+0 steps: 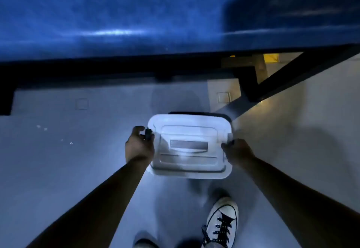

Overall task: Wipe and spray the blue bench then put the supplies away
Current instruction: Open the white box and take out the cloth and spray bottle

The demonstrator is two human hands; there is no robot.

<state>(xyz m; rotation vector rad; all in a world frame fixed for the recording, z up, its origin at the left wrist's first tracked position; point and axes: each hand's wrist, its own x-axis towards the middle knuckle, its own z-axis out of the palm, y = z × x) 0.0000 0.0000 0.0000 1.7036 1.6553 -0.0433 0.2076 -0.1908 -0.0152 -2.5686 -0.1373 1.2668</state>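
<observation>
A white lidded plastic box [190, 146] sits on the grey floor in front of the blue bench [116, 13]. My left hand [139, 146] is at the box's left side, fingers curled around a dark latch [148, 134]. At the right side, my right hand [236, 152] grips the edge by a light latch [229, 136]. The lid is on the box, so its contents are hidden. The bench top fills the upper part of the view, blurred and glossy.
The bench's black frame [276, 84] runs along its front edge and slants down at the right. My white sneaker with black laces [222, 222] stands just behind the box. A yellow object [271, 57] shows under the bench at the right.
</observation>
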